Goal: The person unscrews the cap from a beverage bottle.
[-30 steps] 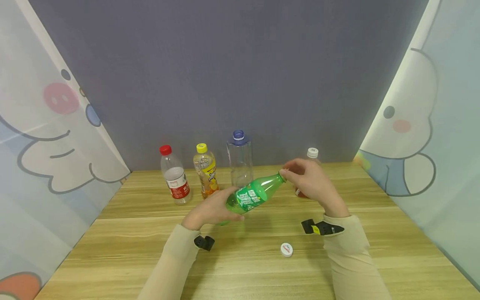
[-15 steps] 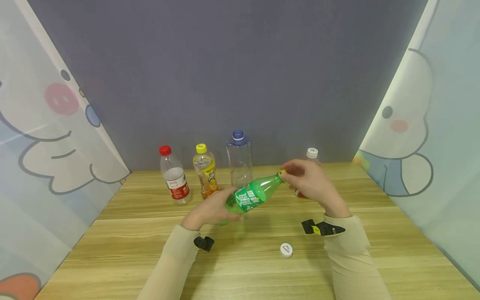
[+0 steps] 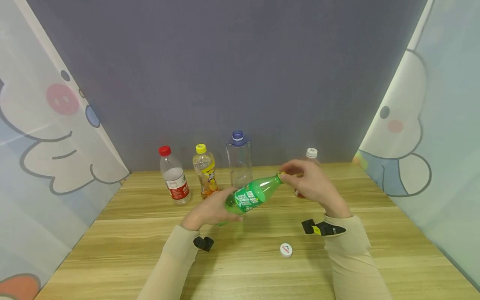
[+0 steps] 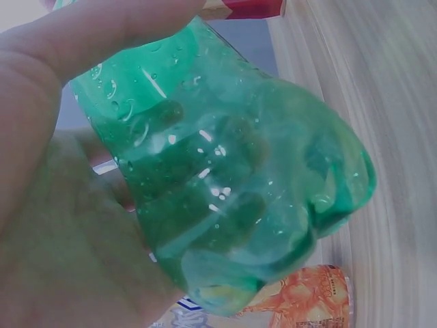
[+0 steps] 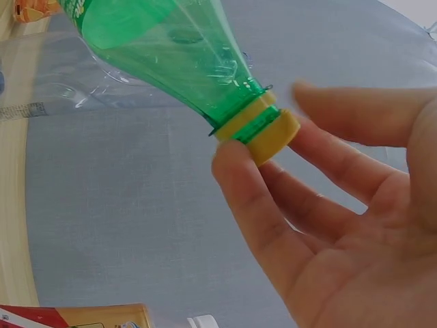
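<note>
A green plastic bottle [image 3: 247, 197] is held tilted above the table, its neck up and to the right. My left hand [image 3: 213, 209] grips its lower body; clear ribs and droplets show near the base in the left wrist view. At the neck, my right hand [image 3: 310, 180] has its fingers around the yellow cap [image 5: 276, 137]. One fingertip touches the cap's edge, while another digit is blurred and stands slightly off it. Between the cap and the yellow ring [image 5: 240, 117] a strip of green neck shows. A loose white cap [image 3: 286, 250] lies on the table.
Behind the hands stand a red-capped bottle [image 3: 175, 177], a yellow-capped bottle [image 3: 205, 171] and a clear bottle with an uncapped blue neck [image 3: 239, 156]. A white-capped bottle [image 3: 312, 153] is partly hidden behind my right hand. A grey panel [image 3: 240, 75] backs the wooden table [image 3: 240, 275].
My right fingers have shifted slightly around the yellow cap, which showed more plainly half a second ago. The left hand and green bottle have stayed nearly in place.
</note>
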{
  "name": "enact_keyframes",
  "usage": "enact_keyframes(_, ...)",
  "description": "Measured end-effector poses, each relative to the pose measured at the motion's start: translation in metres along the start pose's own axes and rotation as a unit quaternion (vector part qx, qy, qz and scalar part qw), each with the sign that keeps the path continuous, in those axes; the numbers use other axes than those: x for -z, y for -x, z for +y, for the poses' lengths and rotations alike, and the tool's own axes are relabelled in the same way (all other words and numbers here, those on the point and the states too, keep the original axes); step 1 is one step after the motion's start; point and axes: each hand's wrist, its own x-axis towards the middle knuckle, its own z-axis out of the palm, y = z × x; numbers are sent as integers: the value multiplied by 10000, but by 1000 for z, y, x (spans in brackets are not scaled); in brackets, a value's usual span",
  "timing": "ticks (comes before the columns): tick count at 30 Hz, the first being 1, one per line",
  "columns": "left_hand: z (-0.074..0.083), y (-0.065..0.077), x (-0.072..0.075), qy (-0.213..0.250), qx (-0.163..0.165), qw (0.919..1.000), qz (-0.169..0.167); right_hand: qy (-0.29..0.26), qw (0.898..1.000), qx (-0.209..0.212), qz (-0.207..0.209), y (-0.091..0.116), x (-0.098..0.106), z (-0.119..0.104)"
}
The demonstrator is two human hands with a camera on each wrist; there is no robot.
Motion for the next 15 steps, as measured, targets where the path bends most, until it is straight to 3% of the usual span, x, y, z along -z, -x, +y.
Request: enact_keyframes(15,-1,-1,-1,-27,-46,10000,-21,236,9992,-255,196,-2,-2,0)
